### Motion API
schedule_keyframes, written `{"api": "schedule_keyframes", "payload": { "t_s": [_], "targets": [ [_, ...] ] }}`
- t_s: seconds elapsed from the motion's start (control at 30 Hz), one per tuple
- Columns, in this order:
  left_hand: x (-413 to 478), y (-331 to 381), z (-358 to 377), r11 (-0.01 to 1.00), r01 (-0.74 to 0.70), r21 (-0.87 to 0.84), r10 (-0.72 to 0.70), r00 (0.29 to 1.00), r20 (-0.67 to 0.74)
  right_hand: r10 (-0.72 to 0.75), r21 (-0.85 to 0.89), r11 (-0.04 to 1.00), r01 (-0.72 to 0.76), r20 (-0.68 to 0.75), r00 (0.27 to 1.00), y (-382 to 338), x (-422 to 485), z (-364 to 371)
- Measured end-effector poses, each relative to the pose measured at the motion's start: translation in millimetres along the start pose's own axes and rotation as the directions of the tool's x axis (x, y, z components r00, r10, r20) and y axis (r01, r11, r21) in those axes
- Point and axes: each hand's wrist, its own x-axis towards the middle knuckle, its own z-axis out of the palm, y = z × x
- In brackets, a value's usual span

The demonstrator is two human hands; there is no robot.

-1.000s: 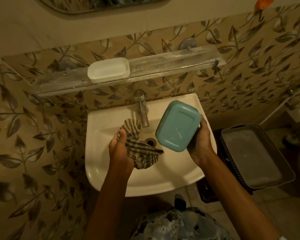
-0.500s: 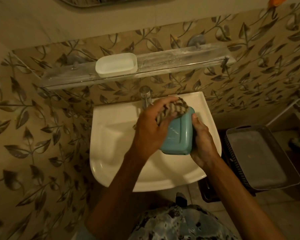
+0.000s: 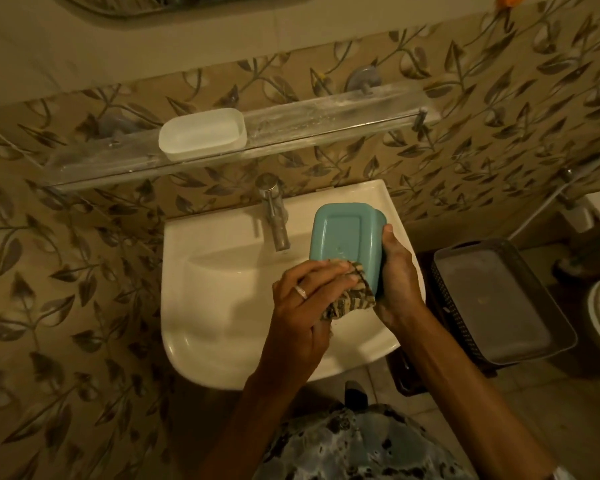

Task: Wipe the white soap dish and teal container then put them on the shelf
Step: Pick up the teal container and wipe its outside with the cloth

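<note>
- Clothing [image 3: 354, 445] with a blue-and-dark print fills the bottom edge, and both bare forearms reach up from it over the sink.
- Left grip [image 3: 305, 299], a hand with a ring [image 3: 301, 292] on one finger, is curled round a bunched checked cloth [image 3: 352, 299] and presses it against the near end of the teal container.
- Right grip [image 3: 398, 271] clasps the teal container [image 3: 343, 237] along its right side, thumb up near the far corner and palm against the rim.
- That container is held off the sink, above the basin's right half, with its flat underside turned toward the camera; faint raised marks on that face are too small to read.
- White sink [image 3: 222, 289] juts from the wall, with a chrome tap [image 3: 274, 213] standing at the middle of its back edge, just left of the container.
- Dark woven basket [image 3: 440, 299] carrying a grey tray stands on the floor just beside the sink's right edge.
- Clear shelf [image 3: 326, 116] runs along the leaf-patterned wall above the tap.
- White soap dish [image 3: 203, 133] stands upright on the shelf, a little toward its left end, well apart from both hands.
</note>
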Motion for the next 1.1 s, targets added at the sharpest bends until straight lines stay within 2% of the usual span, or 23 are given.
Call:
{"api": "schedule_keyframes", "payload": {
  "t_s": [0.07, 0.13, 0.27, 0.37, 0.53, 0.77, 0.87, 0.97, 1.1],
  "targets": [
    [10.8, -0.6, -1.1, 0.999, 0.016, 0.037, -0.014, 0.999, -0.051, -0.068, -0.112, 0.991, 0.067, -0.006, 0.998, 3.0, 1.2, 4.1],
    [25.1, -2.2, -3.8, 0.996, 0.073, 0.052, -0.068, 0.995, -0.076, -0.084, -0.150, 0.985, 0.082, -0.007, 0.996, 5.3, 2.8, 7.6],
    [49.4, -6.6, -12.0, 0.972, 0.231, 0.052, -0.225, 0.970, -0.092, -0.087, -0.152, 0.985, 0.080, -0.038, 0.995, 7.2, 7.0, 10.2],
    [48.2, -5.4, -14.0, 0.957, 0.290, 0.007, -0.289, 0.954, -0.076, -0.076, -0.104, 0.992, 0.070, -0.056, 0.996, 5.8, 7.5, 12.4],
    [12.6, 4.8, -7.7, 0.974, 0.222, 0.033, -0.223, 0.974, 0.027, 0.038, -0.011, 0.999, -0.039, -0.098, 0.994, 5.9, 6.3, 8.6],
    [17.4, 4.2, -8.2, 0.980, 0.131, 0.147, -0.143, 0.987, 0.071, 0.079, -0.096, 0.992, -0.085, -0.063, 0.995, 24.5, 6.2, 9.0],
    [48.2, -9.6, -10.0, 0.956, 0.217, 0.198, -0.233, 0.971, 0.062, 0.115, -0.124, 0.985, -0.121, -0.051, 0.992, 33.1, 2.9, 15.8],
    [70.9, -31.2, -15.5, 0.926, 0.356, 0.126, -0.369, 0.925, 0.092, 0.118, -0.137, 0.983, -0.125, -0.054, 0.991, 35.3, 4.0, 16.5],
    [56.5, -30.5, -16.4, 0.949, 0.309, 0.058, -0.314, 0.940, 0.135, 0.124, -0.119, 0.984, -0.135, -0.089, 0.988, 29.9, 7.5, 12.7]
  ]
}}
